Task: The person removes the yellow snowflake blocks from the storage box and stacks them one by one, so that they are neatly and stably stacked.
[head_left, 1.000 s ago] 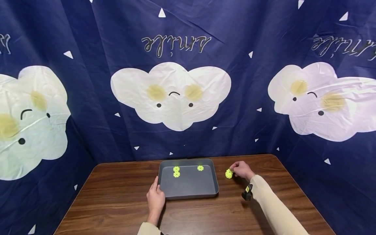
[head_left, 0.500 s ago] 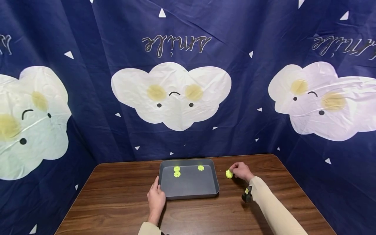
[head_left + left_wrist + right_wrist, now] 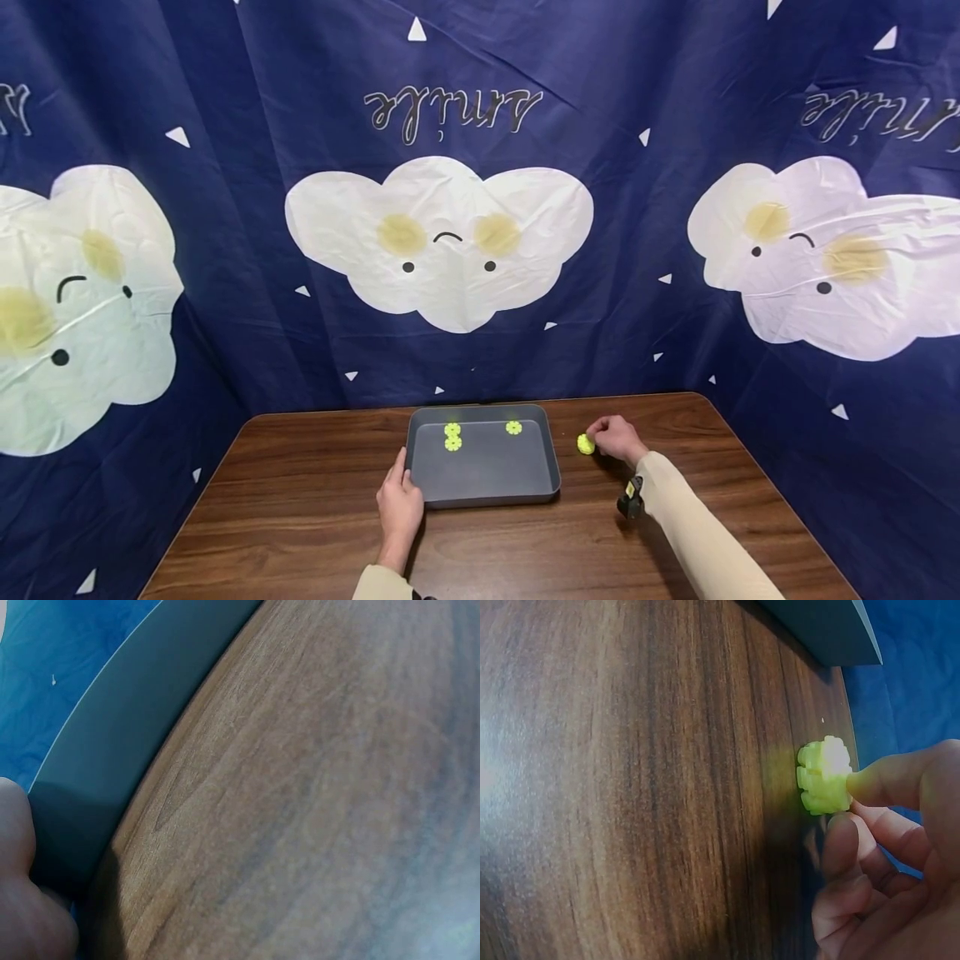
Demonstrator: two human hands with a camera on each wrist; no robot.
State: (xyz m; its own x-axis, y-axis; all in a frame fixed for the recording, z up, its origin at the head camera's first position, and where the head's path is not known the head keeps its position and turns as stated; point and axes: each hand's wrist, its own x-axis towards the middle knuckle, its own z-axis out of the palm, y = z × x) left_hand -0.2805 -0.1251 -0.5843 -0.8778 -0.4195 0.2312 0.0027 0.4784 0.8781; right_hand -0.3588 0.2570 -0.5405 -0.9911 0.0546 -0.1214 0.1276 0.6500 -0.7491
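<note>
A shallow dark grey tray (image 3: pixel 491 479) lies on the table. My left hand (image 3: pixel 399 504) holds its left side near the front corner; in the left wrist view its fingertips (image 3: pixel 15 832) sit right at the tray's rim. To the right of the tray, my right hand (image 3: pixel 618 438) pinches at the edge of a small stack of yellow-green flower-shaped plastic discs (image 3: pixel 825 776), its other fingers curled below. Inside the tray, two similar discs (image 3: pixel 453 443) lie touching at the back left, and a single disc (image 3: pixel 513 427) lies at the back right.
The brown wooden table (image 3: pixel 300 500) runs back to a dark blue curtain (image 3: pixel 480 367) printed with white clouds, which also hangs along both sides. A black strap-on device (image 3: pixel 632 498) sits on the right wrist. The tray's raised walls stand between the stack and the discs inside.
The discs at my right fingertips look more compact than a second ago. My hands, the tray and the discs in it have hardly moved.
</note>
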